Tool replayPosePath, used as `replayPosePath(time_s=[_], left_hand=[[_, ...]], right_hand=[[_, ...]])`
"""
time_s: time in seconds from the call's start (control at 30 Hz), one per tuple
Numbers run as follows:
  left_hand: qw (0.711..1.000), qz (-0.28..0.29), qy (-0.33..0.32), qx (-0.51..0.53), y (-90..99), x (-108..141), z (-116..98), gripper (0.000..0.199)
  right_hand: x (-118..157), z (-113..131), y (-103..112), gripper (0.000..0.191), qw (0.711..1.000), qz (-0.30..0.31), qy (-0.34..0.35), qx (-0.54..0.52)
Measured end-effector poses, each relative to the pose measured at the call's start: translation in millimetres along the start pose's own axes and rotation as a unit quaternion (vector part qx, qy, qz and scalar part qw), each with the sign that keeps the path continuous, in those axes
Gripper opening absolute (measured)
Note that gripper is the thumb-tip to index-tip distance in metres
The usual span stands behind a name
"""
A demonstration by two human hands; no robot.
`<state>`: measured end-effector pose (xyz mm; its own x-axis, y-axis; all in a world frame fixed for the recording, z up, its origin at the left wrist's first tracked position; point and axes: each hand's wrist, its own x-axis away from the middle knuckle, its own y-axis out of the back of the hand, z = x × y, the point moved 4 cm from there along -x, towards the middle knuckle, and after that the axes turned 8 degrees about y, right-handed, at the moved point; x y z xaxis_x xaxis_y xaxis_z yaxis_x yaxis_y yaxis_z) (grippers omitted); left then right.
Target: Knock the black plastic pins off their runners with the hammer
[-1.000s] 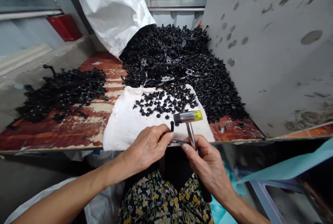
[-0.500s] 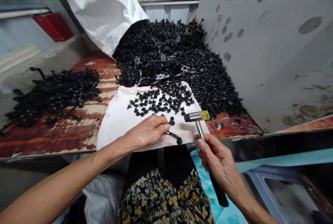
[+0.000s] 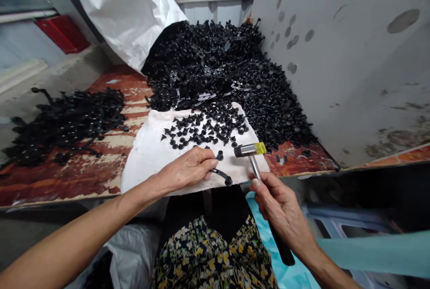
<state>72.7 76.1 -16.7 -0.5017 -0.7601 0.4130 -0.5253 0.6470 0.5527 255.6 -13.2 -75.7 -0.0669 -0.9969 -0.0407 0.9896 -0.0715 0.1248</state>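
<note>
My left hand point(image 3: 192, 166) rests low over the white cloth point(image 3: 143, 163), its fingers pinched on a curved black strip point(image 3: 221, 174) with a round black piece at its end. Part of that strip is hidden under the fingers. My right hand point(image 3: 277, 199) is wrapped round the dark handle and metal shaft of a small mallet point(image 3: 249, 150). The mallet head has one black face and one yellow face, and it hovers at the cloth's right edge, apart from the strip. Many small black rubber-like plugs point(image 3: 201, 130) are scattered on the cloth beyond my left hand.
A big heap of black parts point(image 3: 208, 65) covers the back of the worn red table point(image 3: 134, 118). Another pile of black strips point(image 3: 70, 123) lies at the left. A white sack point(image 3: 124, 15) leans at the back left, and a grey board point(image 3: 336, 69) stands along the right.
The view has shifted slightly. Both hands keep their grips, and the mallet stays beside the strip. At the lower right, a pale turquoise strip has swung downward.
</note>
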Motion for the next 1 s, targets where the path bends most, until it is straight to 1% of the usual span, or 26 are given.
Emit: replayPosePath(time_s=[0.27,0.47,0.63,0.83,0.93,1.0], left_hand=[[1.0,-0.004,0.01,0.0,0.1,1,1,0.032],[1.0,-0.004,0.009,-0.001,-0.3,2,1,0.032],[1.0,-0.011,0.008,-0.015,1.6,2,-2,0.033],[1.0,-0.006,0.002,-0.028,1.5,-1,0,0.032],[0.999,-0.02,-0.004,-0.051,2.7,-2,0,0.032],[0.997,-0.027,-0.012,-0.069,4.1,-2,-2,0.031]], right_hand=[[-2,3,0,0.036,1.0,-0.003,0.014,0.002],[-2,2,0,0.039,1.0,0.0,0.003,0.005],[-2,3,1,0.039,1.0,-0.005,0.009,0.011],[0,1,2,0.039,1.0,0.007,0.001,0.027],[-1,5,4,0.036,0.998,-0.001,0.023,0.064],[-3,14,7,0.031,0.992,-0.011,0.067,0.103]])
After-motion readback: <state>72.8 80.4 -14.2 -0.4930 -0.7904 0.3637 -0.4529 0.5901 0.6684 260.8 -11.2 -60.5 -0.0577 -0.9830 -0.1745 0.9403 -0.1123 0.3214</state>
